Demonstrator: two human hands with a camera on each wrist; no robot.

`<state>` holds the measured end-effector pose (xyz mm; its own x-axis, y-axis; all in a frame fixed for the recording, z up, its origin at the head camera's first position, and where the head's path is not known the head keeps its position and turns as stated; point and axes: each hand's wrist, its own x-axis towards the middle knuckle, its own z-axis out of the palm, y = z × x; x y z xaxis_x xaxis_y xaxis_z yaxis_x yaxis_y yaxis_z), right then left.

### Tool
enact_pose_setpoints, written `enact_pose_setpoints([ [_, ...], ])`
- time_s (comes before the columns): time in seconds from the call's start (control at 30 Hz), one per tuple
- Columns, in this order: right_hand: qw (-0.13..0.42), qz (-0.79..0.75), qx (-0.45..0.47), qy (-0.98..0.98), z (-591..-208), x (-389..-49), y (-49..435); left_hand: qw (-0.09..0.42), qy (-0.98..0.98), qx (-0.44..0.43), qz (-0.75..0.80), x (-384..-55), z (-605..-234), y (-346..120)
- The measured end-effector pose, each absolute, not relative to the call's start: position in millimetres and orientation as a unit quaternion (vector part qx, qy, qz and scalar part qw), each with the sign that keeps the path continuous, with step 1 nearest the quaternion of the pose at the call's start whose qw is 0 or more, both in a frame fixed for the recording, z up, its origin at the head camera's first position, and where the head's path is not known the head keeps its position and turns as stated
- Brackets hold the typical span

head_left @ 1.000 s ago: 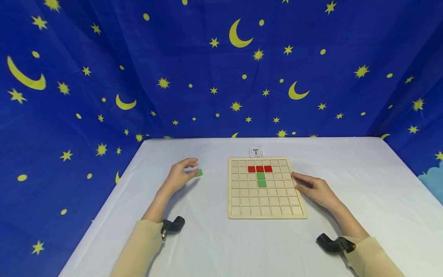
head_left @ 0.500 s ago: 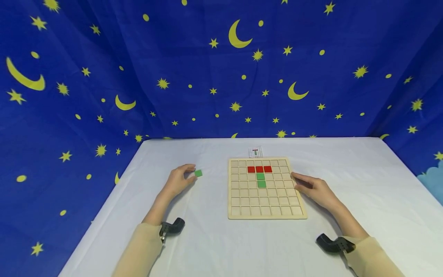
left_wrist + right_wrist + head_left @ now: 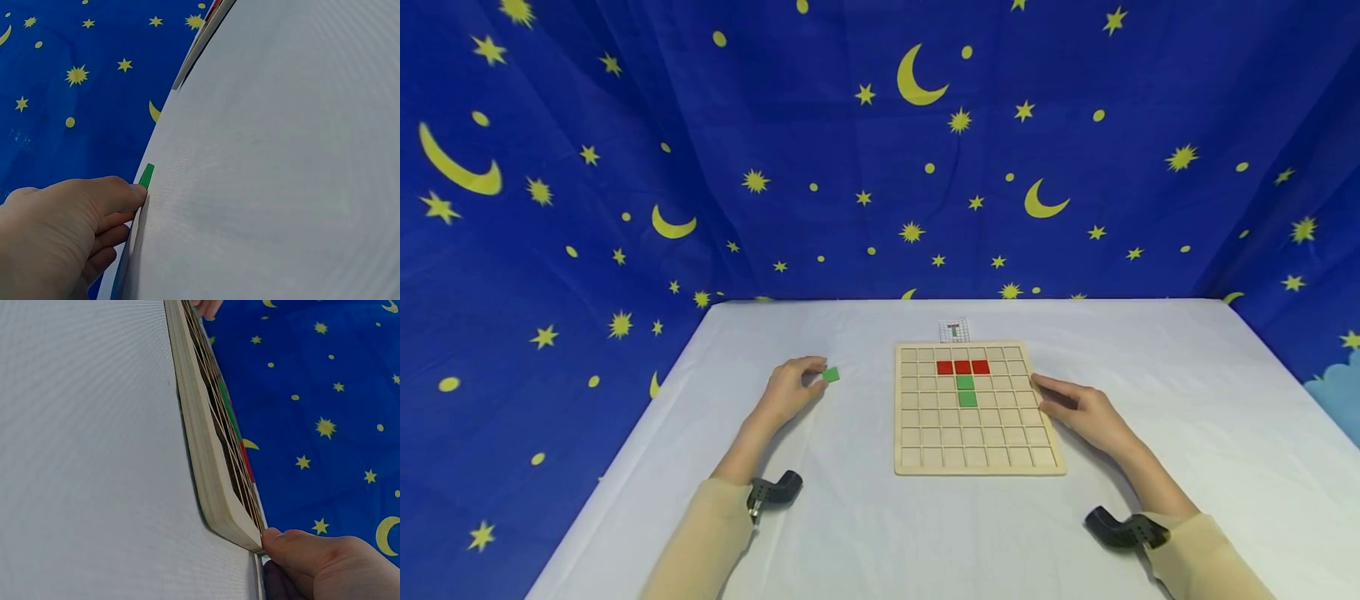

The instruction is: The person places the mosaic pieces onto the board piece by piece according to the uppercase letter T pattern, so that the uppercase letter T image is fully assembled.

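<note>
In the head view, my left hand (image 3: 790, 389) is low over the white table, left of the wooden grid board (image 3: 927, 460). Its thumb and fingers pinch a small green square tile (image 3: 831, 375) by its near side; in the left wrist view the green tile (image 3: 147, 175) pokes out past the thumb. My right hand (image 3: 1090, 414) rests against the board's right edge, index finger and thumb spread apart along it. Red tiles (image 3: 962, 367) form a short row on the board, and two green tiles (image 3: 967, 391) run down from its middle.
Behind the board lies a small printed card (image 3: 954, 331) showing a red and green T on a grid. A blue cloth (image 3: 820, 150) with yellow moons and stars hangs around the table (image 3: 850, 533). Each wrist wears a black camera mount (image 3: 775, 488).
A second ago the left thumb overlapped the green tile with the fingers raised. The fingers have since come down and closed about its side. The right hand and board stay put.
</note>
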<state>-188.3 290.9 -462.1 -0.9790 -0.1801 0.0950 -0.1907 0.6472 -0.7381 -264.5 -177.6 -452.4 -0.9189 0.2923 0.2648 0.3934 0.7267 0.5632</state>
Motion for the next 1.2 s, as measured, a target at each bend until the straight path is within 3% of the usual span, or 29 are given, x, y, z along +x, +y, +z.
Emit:
enact_pose_setpoints([
  [0.37, 0.005, 0.412, 0.107, -0.905, -461.0, -188.2, 291.0, 0.060, -0.908, -0.174, -0.376, -262.4, -444.8, -179.1],
  [1.2, 0.005, 0.411, 0.105, -0.906, -461.8, -188.6, 292.0, 0.096, -0.875, -0.218, -0.421, -245.4, -388.9, -136.1],
])
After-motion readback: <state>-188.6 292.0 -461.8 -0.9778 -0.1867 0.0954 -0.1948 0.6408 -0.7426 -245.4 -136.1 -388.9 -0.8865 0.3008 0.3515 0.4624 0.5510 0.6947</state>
